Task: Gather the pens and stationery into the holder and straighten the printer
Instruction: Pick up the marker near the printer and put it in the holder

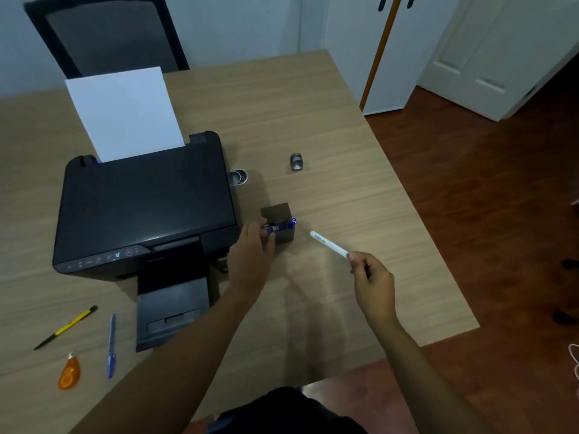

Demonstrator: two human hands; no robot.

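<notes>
Gathering step. Loose on counter (pixel 313 120), far left: yellow pencil (pixel 66 327), orange tape roller (pixel 69 372), blue pen (pixel 111 346). Printer (pixel 144 208) sits skewed. Left hand (pixel 250 255) grip closed on blue marker (pixel 280 227), lowering into holder (pixel 282 225). Right hand (pixel 371 278) pinches white pen (pixel 329 244); that likely goes in next.

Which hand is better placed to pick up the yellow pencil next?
Left. The yellow pencil lies far left of the printer; the left hand is nearer, and the right hand holds a white pen.

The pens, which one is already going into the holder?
The blue pen in the left hand, lying across the dark holder; the white pen is held beside it.
</notes>
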